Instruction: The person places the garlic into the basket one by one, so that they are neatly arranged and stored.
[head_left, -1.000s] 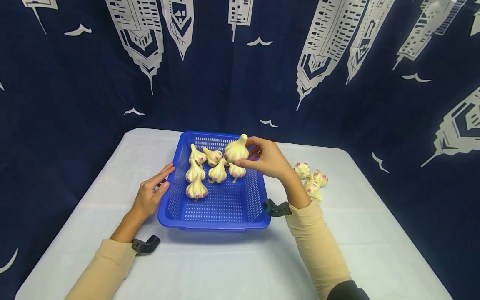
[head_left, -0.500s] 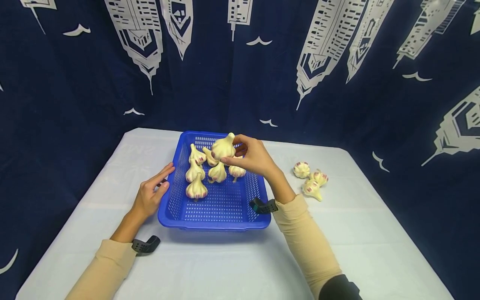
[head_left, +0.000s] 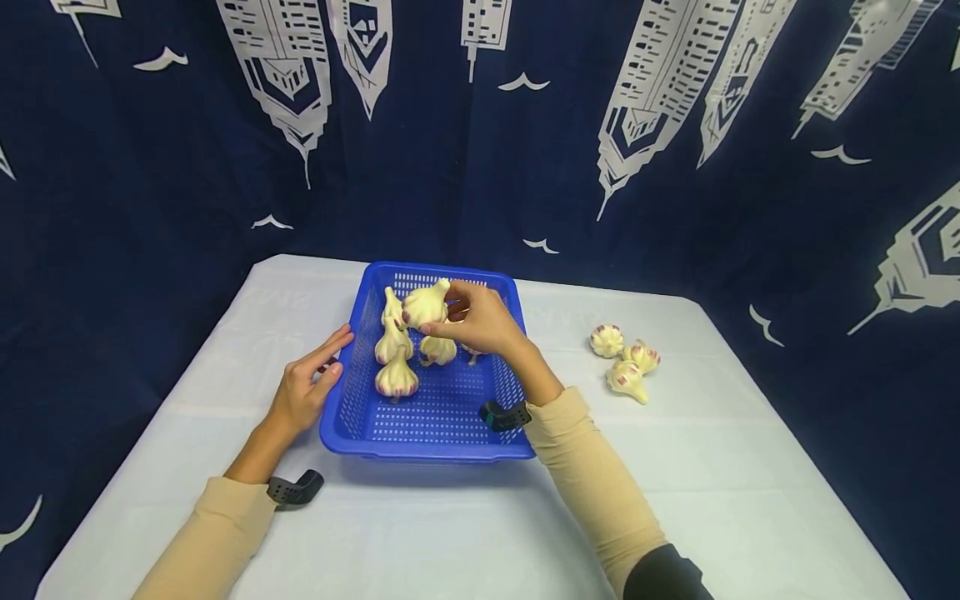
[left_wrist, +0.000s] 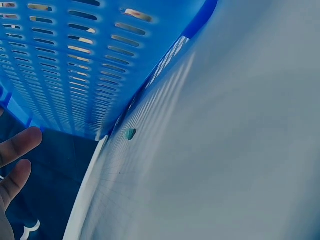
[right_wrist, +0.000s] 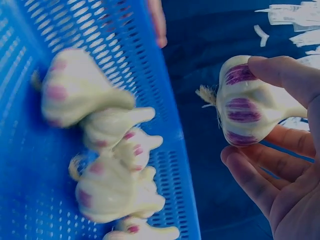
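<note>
Fingers [head_left: 467,292] of right hand [head_left: 487,321] half-curled, pinching a garlic bulb [head_left: 425,305] at their tips, over the blue basket [head_left: 435,451], per head; left hand [head_left: 306,392] loosely spread at basket's left rim. Left wrist adds the slotted outer wall [left_wrist: 107,77]. Right wrist adds the bulb's purple streaks [right_wrist: 243,110], root tuft [right_wrist: 207,95].

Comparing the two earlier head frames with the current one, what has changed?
The right hand has carried the garlic bulb it grips leftward over the far part of the blue basket. Nothing was newly grasped or let go. The left hand stays at the basket's left rim, and the three loose bulbs still lie on the table to the right.
</note>
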